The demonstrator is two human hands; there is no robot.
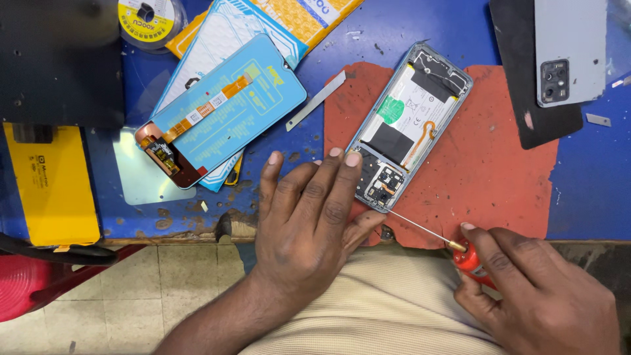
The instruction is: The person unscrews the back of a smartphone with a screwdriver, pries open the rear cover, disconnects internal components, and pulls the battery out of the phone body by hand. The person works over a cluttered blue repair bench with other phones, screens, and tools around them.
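One opened phone [409, 125], its back off and battery and boards showing, lies tilted on a red mat [499, 171] at the near edge of the blue bench [591, 190]. The left hand [309, 223] lies flat with fingers spread, their tips pressing the phone's lower end, while the right hand [532, 289] pinches a red-handled screwdriver [434, 235] whose thin shaft reaches up-left to the phone's bottom corner. Further left rest a replacement screen [223, 108] with an orange flex cable, a metal strip [317, 100] and a yellow box [49, 184]; a grey back cover [568, 49] sits top right.
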